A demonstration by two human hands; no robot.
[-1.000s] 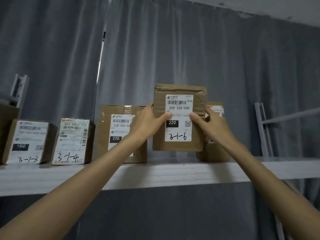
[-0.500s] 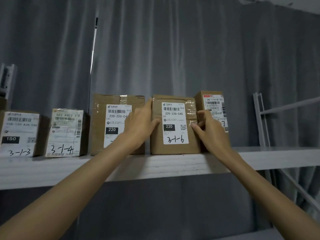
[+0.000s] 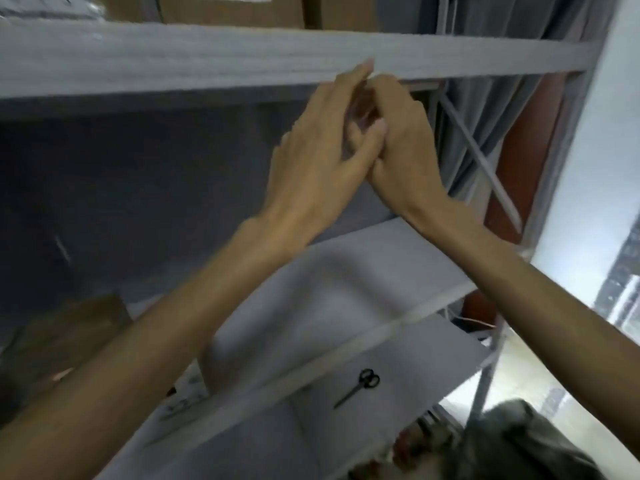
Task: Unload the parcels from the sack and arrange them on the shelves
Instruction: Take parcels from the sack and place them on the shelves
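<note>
A person's two bare hands meet in front of a grey metal shelving unit, both empty. The left hand (image 3: 322, 157) has its fingers extended and loosely spread, its fingertips reaching up to the front edge of the upper shelf (image 3: 173, 60), while the right hand (image 3: 401, 147) lies against it, fingers relaxed and partly hidden behind the left; the picture is blurred, so the exact contact between them cannot be told. The parcels (image 3: 232, 10) stand on the upper shelf at the top of the frame, only the bottoms of the brown cardboard boxes showing, side by side and clear of both hands. Below the arms the middle shelf (image 3: 363, 265) runs across the frame, with a blurred brown cardboard box (image 3: 69, 327) at its left end. A pair of black-handled scissors (image 3: 358, 388) lies on the lower shelf (image 3: 433, 368). At the bottom right, a dull green sack (image 3: 519, 445) rests on the floor just beside the unit's upright. A grey curtain (image 3: 485, 126) hangs behind the shelving.
</note>
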